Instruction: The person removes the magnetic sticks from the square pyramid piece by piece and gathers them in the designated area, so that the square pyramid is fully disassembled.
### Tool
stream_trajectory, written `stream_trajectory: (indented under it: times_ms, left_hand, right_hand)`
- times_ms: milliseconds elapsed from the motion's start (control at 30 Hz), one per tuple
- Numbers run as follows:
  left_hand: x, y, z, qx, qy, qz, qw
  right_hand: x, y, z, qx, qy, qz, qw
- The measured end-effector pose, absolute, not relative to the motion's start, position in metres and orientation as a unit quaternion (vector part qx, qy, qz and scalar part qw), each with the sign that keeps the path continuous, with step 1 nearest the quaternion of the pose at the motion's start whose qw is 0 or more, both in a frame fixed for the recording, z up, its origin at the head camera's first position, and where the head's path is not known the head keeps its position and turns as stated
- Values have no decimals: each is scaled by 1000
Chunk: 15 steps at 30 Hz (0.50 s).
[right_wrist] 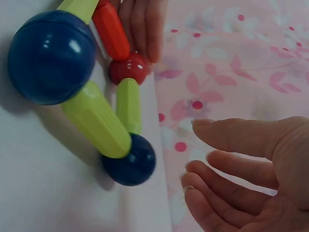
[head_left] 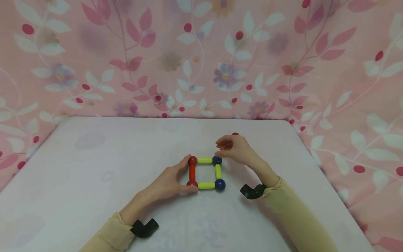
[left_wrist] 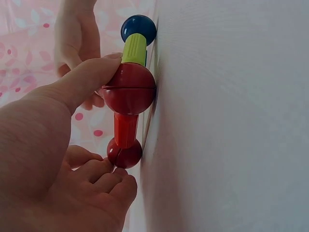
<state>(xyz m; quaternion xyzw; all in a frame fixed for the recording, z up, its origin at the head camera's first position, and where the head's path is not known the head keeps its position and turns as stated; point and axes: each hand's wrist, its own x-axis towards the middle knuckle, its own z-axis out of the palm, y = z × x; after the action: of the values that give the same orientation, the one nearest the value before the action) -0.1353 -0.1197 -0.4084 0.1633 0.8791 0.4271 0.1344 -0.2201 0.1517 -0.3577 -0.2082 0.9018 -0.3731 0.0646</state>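
A square of toy ball-and-stick magnetic building pieces lies on the white table. Its left side is a red rod [head_left: 192, 172] between two red balls [head_left: 192, 160]. Yellow-green rods [head_left: 206, 185] form the other three sides, joined at the right by two dark blue balls [head_left: 220, 184]. My left hand [head_left: 168, 182] holds the square by its left side, thumb on the near red ball and fingers at the far one. Beside the far blue ball [right_wrist: 129, 159] is my right hand [head_left: 237, 148], fingers loosely bent and holding nothing; the right wrist view shows them apart from the ball.
The white table [head_left: 94, 157] runs back to a pink floral cloth [head_left: 201, 70], which also hangs along both sides. Black curved pieces [head_left: 145, 228] stick out from both wrists at the sleeve cuffs.
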Motion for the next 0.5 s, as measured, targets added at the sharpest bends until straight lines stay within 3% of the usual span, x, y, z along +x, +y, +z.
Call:
stream_trajectory:
  times_ms: [267, 500]
  left_hand:
    - [-135, -119, -408, 169, 879, 425, 132]
    - [-136, -120, -408, 170, 881, 423, 128]
  right_hand:
    - [-220, 149, -378, -172, 922, -316, 141]
    - [-220, 146, -385, -170, 922, -319, 140]
